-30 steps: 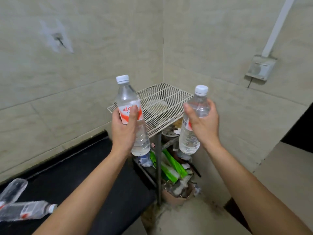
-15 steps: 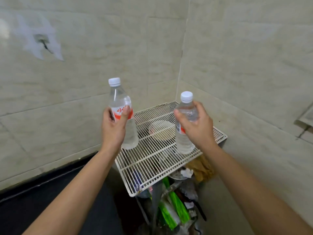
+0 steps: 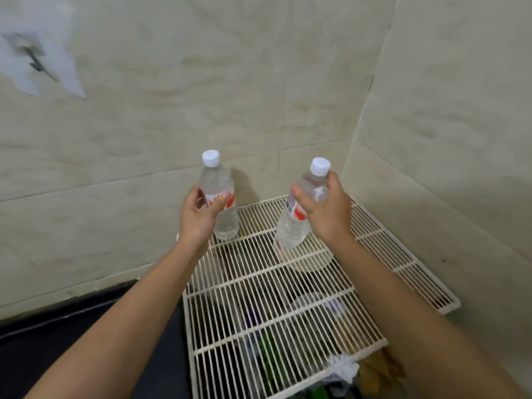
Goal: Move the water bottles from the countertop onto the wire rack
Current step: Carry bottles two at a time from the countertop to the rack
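Two clear plastic water bottles with white caps are seen over a white wire rack [image 3: 288, 286] set into the corner of a beige tiled wall [image 3: 201, 110].

The left bottle [image 3: 220, 203] is stood upright at the rack's far left edge, close to the wall, with its base down on the wires. The left hand [image 3: 201, 214] is loosened around its labelled middle: the thumb is laid against the red and white label, while the fingers are spread and curled with a gap between them and the plastic, so the hand is partly open rather than clamped.

The right bottle [image 3: 302, 208] is tilted, its cap leaning toward the right and away from the viewer. It is gripped firmly by the right hand [image 3: 325, 208], which is closed around the shoulder and upper body, just under the cap. Its base is held low at the rack's far middle, above a pale round dish [image 3: 313, 260] that is seen through the wires; whether the base is touching the rack cannot be told.

The two bottles are kept apart, with bare wire between them. Under the rack, blurred clutter is made out, including something green [image 3: 267, 352] and a white crumpled piece [image 3: 342, 367] at the near edge. To the left, the dark table [image 3: 57, 341] is seen butting against the rack's side, below the wall.
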### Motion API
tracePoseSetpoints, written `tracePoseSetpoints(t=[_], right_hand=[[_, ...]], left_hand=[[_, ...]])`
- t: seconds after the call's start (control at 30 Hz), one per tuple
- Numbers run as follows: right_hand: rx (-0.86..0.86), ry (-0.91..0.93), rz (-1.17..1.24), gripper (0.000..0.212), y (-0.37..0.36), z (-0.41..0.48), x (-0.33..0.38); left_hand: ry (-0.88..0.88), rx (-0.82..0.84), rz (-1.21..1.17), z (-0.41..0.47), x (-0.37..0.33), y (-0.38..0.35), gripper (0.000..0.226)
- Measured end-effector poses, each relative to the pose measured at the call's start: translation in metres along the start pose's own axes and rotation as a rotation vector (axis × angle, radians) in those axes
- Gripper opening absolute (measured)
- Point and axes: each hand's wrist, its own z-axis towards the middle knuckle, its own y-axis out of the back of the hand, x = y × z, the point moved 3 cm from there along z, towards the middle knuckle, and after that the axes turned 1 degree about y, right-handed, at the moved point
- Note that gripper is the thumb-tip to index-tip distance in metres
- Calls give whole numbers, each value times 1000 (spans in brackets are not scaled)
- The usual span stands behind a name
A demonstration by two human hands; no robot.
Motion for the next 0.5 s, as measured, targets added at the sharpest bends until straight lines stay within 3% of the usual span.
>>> tracePoseSetpoints(t=[0.3,0.5], right_hand=[[248,54,171,55,-80,58,4],[501,102,75,80,-103,66,-5]], left_hand=[[53,-27,15,17,-7,-11,47],[31,-22,96,18,-2,-12,59]])
